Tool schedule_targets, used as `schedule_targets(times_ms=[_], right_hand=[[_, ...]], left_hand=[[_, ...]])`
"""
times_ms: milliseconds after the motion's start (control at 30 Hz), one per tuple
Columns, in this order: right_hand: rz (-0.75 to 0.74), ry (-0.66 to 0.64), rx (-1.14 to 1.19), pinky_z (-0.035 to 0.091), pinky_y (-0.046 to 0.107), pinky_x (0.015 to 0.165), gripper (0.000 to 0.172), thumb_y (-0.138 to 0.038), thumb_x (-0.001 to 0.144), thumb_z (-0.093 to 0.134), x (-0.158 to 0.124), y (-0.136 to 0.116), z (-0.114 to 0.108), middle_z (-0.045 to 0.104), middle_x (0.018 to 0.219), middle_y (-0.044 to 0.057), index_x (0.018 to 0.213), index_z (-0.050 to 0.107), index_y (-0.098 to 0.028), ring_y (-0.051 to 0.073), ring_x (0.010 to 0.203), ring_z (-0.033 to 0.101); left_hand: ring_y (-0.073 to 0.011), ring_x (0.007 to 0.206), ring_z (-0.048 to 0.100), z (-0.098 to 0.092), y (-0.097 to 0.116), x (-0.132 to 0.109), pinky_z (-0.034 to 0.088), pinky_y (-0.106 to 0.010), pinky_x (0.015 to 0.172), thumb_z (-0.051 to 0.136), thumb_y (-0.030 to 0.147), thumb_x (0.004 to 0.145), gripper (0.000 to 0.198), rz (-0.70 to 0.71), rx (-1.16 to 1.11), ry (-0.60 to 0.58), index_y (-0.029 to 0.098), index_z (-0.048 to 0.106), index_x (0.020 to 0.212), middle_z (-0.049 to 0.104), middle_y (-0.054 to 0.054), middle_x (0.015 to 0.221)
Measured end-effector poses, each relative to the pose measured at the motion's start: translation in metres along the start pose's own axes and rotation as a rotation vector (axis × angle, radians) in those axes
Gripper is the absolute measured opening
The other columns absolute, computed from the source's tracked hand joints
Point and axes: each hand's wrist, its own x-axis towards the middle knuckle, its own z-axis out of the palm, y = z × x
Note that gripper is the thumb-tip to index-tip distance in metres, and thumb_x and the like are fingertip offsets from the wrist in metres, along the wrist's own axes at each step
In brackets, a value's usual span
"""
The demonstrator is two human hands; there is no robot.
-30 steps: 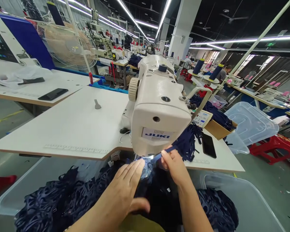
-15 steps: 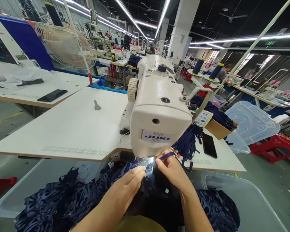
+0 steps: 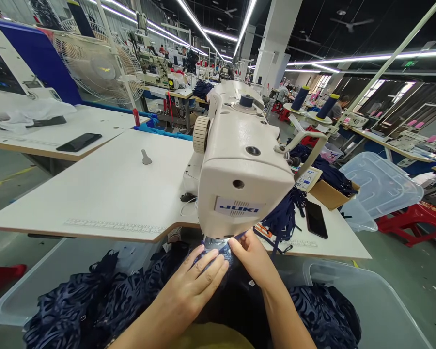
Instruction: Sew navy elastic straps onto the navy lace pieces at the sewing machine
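The white sewing machine head (image 3: 245, 169) stands in front of me, its lamp lighting the work below; the needle is hidden from view. My left hand (image 3: 198, 283) lies flat, fingers spread, on dark blue patterned fabric (image 3: 226, 251) just under the head. On the right side of the needle area, my right hand (image 3: 257, 257) is closed, thumb and fingers pinching a narrow navy strap (image 3: 241, 235) against the fabric edge. Orange-handled scissors (image 3: 264, 230) lie just beyond that hand, next to a bundle of navy straps (image 3: 281, 218).
Clear plastic bins hold navy garments (image 3: 76, 300) at lower left and more garments (image 3: 325, 312) at lower right. A phone (image 3: 316, 219) rests on the table's right. A small grey metal piece (image 3: 146, 157) lies on the white tabletop (image 3: 131, 189). A red stool (image 3: 414, 220) stands at right.
My left hand has gone from bunched fingers to spread flat on the fabric and moved slightly right. The right hand has shifted slightly, and less strap shows above it.
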Motion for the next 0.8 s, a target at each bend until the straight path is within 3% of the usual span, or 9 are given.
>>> schedule_targets(times_ms=[400,633,800], right_hand=[[0.065,0.022,-0.15,0.041,0.028,0.072,0.017,-0.031,0.087,0.055,0.0,-0.009,-0.004,0.058,0.084,-0.002,0.101,0.055,-0.021,0.015,0.075,0.052],[0.046,0.031,-0.081,0.044,0.027,0.074,0.013,-0.033,0.087,0.055,-0.002,-0.006,-0.002,0.056,0.08,-0.003,0.095,0.053,-0.022,0.015,0.076,0.054],[-0.022,0.143,-0.128,0.047,0.027,0.073,0.016,-0.036,0.089,0.048,0.0,0.0,0.003,0.057,0.073,-0.002,0.089,0.055,-0.022,0.015,0.07,0.054]], left_hand=[[-0.0194,0.128,0.045,0.006,0.003,0.001,0.028,-0.043,0.113,0.031,0.006,0.096,0.039,-0.077,-0.031,0.086,0.011,0.052,0.128,0.061,-0.008,0.126],[-0.0183,0.118,0.051,-0.001,0.006,0.01,0.036,-0.037,0.104,0.036,0.011,0.096,0.035,-0.129,-0.031,-0.015,0.017,0.056,0.125,0.062,-0.005,0.123],[-0.0219,0.108,0.054,-0.001,0.012,0.019,0.041,-0.037,0.094,0.045,0.015,0.093,0.03,-0.193,-0.03,-0.022,0.013,0.059,0.12,0.064,-0.007,0.117]])
